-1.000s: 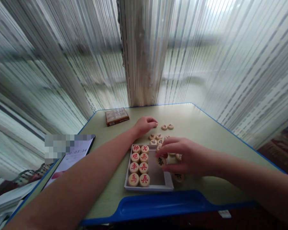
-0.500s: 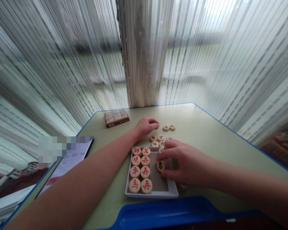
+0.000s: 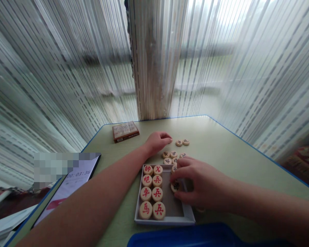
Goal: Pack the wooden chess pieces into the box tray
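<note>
My right hand (image 3: 187, 179) is over the right half of a shallow white box (image 3: 166, 222), its thumb and fingers closed around a round wooden Chinese chess piece (image 3: 174, 186) with a black character. Another black-lettered piece (image 3: 174, 168) shows partly behind those fingers. In the box's left half, red-lettered chess pieces (image 3: 157, 194) stand in two columns. My left hand (image 3: 158, 141) rests on the table beyond the box, fingers curled and pressed together; I cannot see whether anything is in them. Loose black-lettered pieces (image 3: 167, 161) lie between the hands, and two more pieces (image 3: 179, 142) lie right of my left fingertips.
A brown printed box (image 3: 125, 131) lies at the table's far left. A tablet or phone (image 3: 74, 181) showing a timer is left of my left forearm. A blue tray edge (image 3: 185, 236) borders the near side. Striped curtains (image 3: 154, 61) hang behind the table (image 3: 208, 133).
My right hand has lowered the black-lettered piece slightly into the box, close to the piece behind it. My left hand keeps its place. The whole view has shifted a little.
</note>
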### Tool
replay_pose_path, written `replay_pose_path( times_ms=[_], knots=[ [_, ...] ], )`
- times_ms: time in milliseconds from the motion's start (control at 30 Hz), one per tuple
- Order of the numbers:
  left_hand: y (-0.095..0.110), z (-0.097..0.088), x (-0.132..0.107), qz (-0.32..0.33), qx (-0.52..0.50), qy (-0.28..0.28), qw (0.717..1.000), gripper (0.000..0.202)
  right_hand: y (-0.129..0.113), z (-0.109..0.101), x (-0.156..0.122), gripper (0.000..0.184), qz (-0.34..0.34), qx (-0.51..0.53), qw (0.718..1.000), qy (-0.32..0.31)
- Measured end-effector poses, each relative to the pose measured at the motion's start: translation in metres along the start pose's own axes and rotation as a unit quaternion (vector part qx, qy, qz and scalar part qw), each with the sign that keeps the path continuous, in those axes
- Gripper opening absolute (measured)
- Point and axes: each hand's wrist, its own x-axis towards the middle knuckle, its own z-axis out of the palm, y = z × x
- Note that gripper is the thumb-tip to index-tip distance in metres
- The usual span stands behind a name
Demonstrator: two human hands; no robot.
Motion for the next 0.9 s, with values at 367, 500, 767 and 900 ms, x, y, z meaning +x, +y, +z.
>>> replay_pose_path(
  times_ms=[367,500,767,900],
  knots=[
    [0.0024,0.0006,-0.0019,-0.001,0.008,0.004,1.000,0.021,0.0007,0.0002,0.0024,0.024,-0.004,-0.002,1.000,0.003],
    [0.0033,0.0006,-0.0020,-0.004,0.011,0.005,1.000,0.020,0.0023,0.0003,0.0038,0.017,-0.012,-0.012,1.000,0.009],
    [0.0038,0.0002,-0.0028,0.002,0.016,0.001,1.000,0.022,0.0040,0.0029,0.0038,0.015,-0.025,-0.020,0.999,0.019],
    [0.0040,-0.0005,-0.0031,0.003,0.025,-0.001,1.000,0.023,0.0036,0.0012,0.0026,0.014,-0.022,-0.015,0.999,0.019]
  ],
)
